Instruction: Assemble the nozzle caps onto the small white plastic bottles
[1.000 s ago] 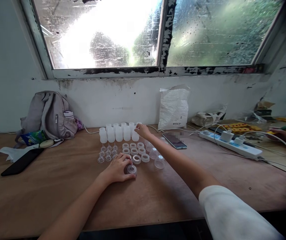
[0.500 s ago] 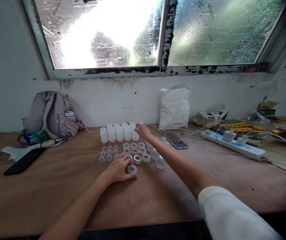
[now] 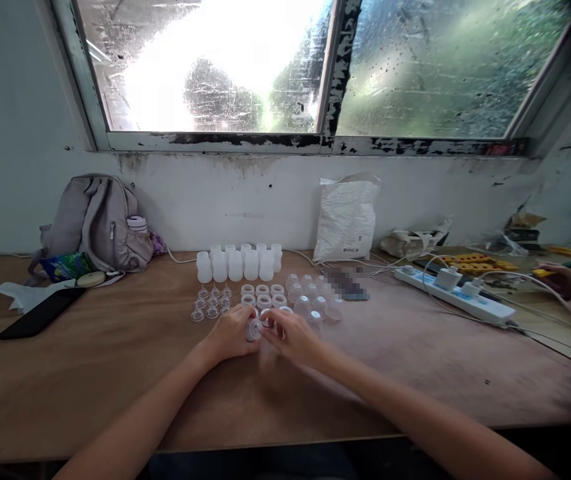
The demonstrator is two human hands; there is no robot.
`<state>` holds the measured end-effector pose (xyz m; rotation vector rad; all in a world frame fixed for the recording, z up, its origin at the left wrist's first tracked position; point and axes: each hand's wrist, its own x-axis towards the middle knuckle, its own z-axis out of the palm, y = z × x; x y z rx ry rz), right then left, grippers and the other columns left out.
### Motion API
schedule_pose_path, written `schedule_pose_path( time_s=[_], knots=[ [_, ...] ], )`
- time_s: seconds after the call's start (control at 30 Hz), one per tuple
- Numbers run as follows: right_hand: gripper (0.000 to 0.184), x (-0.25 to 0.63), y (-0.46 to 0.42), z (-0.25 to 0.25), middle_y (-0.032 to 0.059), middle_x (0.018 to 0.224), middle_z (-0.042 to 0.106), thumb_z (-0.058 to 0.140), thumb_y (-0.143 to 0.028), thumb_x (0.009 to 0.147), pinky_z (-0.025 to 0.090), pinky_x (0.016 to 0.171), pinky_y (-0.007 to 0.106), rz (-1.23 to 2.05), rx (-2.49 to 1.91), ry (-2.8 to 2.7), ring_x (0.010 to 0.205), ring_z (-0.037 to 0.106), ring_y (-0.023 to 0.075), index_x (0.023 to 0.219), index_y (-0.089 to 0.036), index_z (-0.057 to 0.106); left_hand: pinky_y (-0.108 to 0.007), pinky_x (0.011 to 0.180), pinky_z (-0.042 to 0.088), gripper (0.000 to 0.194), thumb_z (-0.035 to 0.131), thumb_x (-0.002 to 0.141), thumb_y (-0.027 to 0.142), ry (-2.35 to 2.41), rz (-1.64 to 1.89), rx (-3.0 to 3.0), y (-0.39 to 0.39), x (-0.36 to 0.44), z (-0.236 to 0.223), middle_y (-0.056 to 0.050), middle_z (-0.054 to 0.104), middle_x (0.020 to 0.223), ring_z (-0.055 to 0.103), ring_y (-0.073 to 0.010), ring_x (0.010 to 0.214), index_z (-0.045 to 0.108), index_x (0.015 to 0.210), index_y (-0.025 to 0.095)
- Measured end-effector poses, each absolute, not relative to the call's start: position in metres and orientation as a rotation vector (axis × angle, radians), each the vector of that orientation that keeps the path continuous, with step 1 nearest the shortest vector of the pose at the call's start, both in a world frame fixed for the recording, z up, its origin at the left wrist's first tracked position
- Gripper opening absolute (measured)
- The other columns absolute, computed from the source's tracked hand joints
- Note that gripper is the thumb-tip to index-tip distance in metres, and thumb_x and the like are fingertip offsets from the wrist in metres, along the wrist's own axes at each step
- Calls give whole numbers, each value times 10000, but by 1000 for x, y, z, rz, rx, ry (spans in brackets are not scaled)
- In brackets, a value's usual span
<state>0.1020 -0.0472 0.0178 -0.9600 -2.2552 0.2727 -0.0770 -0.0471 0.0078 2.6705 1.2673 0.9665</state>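
My left hand is wrapped round a small clear round plastic piece at the table's middle, its ringed end facing me. The fingertips of my right hand close in on the same piece from the right; whether anything else is between them is hidden. Just beyond lie several translucent plastic rings in rows, partly covered by my hands. Small clear funnel-like parts are grouped to the left, and clear domed caps to the right. White plastic bottles stand upright in two rows behind.
A black phone and a grey backpack are at the left. Near the wall stands a white plastic packet. Another phone, a power strip with cables and another person's hand are at the right.
My right hand has come back from the white bottles to the piece in my left hand. All the bottles now show uncovered. My left hand keeps its hold.
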Motion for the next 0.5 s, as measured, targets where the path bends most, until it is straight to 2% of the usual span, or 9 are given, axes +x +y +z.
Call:
schedule_pose_path(
  time_s=[0.13,0.33,0.5],
  knots=[
    [131,103,-57,-4,18,743,592,505,-282,768,405,555,234,459,-903,-2178,551,518,116,882,-225,536,-296,660,433,255,588,595,272,1229,925,2726,-49,-75,6,-17,533,764,529,-185,730,455,799,197],
    [150,108,-47,1,13,765,566,533,-315,757,432,522,232,865,-869,-1916,569,531,107,841,-196,499,-287,741,454,354,588,686,343,1130,1055,2602,-50,-77,7,-39,574,925,561,-171,842,456,977,191],
    [173,105,-50,-5,-12,708,525,555,-330,738,431,491,221,1040,-832,-1831,545,513,95,806,-197,468,-273,718,468,366,618,654,361,1068,1051,2613,-49,-80,3,-36,600,905,581,-163,809,487,947,186]
  ],
)
